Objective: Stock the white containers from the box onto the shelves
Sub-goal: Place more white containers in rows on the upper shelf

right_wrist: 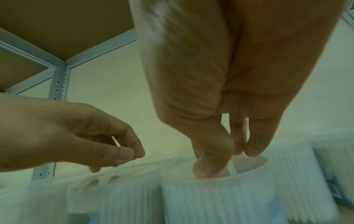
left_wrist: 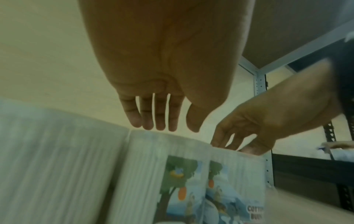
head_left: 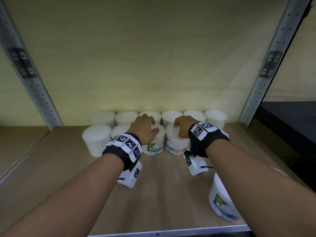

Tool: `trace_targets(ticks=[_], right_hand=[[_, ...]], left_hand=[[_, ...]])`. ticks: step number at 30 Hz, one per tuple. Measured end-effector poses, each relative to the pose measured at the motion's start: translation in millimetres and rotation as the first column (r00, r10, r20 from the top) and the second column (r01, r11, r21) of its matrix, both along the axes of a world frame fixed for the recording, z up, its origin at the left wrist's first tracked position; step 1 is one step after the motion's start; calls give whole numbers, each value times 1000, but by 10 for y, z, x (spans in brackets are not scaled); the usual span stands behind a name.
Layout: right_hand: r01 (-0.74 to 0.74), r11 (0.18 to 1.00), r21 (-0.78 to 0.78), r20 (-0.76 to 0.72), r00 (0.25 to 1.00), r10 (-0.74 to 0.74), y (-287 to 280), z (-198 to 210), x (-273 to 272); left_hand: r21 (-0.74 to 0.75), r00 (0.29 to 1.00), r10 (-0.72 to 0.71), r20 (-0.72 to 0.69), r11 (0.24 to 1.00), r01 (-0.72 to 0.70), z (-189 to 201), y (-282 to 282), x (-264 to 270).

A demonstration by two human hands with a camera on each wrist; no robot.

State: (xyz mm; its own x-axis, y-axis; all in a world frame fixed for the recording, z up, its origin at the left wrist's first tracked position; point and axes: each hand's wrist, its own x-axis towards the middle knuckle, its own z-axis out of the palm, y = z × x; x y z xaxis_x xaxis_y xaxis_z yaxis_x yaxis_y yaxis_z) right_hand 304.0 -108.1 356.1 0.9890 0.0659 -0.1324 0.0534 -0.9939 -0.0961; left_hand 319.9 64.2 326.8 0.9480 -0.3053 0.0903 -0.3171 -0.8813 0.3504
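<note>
Two labelled white containers stand side by side in the front row on the shelf [head_left: 162,194]. My left hand [head_left: 150,128] hovers over the left container [head_left: 153,148]. In the left wrist view its fingers [left_wrist: 161,121] hang straight, just clear of the container's top [left_wrist: 162,151], and hold nothing. My right hand [head_left: 179,130] is over the right container [head_left: 176,145]. Its thumb [right_wrist: 208,166] and fingertips press down into the recessed lid of this container [right_wrist: 220,197]. My left hand [right_wrist: 122,153] shows there too, loosely curled above the neighbouring lid.
A back row of several white containers [head_left: 172,117] lines the wall, with two more [head_left: 96,139] at the front left. Another labelled container [head_left: 222,202] leans near the shelf's front right edge under my forearm. Perforated steel uprights [head_left: 42,100] [head_left: 256,93] frame the bay.
</note>
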Motion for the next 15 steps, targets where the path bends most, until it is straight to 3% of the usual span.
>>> trace_targets(ticks=[4,9,15], right_hand=[[4,1000,-4,-9,1000,-4,12,10,1],[11,1000,-7,-4,1000,-11,14,-7,-1],[10,1000,-9,-3,1000,-10,19,-2,6]], left_hand=[[101,1000,24,12,995,-25,-44,-44,3],[148,997,-8,-70,989,18,44,-31,39],[89,978,-105,-181,988,123,153,49,38]])
